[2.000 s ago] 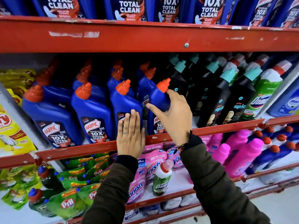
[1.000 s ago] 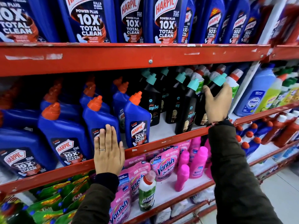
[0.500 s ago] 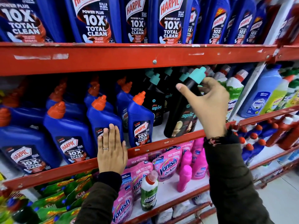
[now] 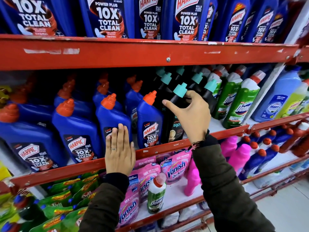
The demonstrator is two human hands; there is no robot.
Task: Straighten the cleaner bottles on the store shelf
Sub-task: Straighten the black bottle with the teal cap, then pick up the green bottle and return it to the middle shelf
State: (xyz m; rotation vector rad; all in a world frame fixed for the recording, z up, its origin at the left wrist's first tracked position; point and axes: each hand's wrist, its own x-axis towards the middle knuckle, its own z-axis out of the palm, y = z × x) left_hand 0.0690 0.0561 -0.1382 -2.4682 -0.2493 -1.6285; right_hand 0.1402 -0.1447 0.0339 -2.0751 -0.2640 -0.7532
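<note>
Red metal shelving filled the view. Nearest, my left hand lay flat and open against a blue Harpic bottle. Beyond, my right hand pinched the leaning black Spic bottle below its teal cap; smooth, rigid plastic, likely liquid-heavy, best steered at the neck.

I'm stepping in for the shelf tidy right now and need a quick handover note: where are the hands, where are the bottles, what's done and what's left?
Right hand: gripping the neck of a black bottle with a teal cap, at the shelf's front edge beside the blue Harpic bottle.
Left hand: flat against a front blue bottle and the red shelf rail, holding nothing.
Done: blue front row faces forward.
Left: stand the black bottle straight, release, check the remaining black bottles.
</note>
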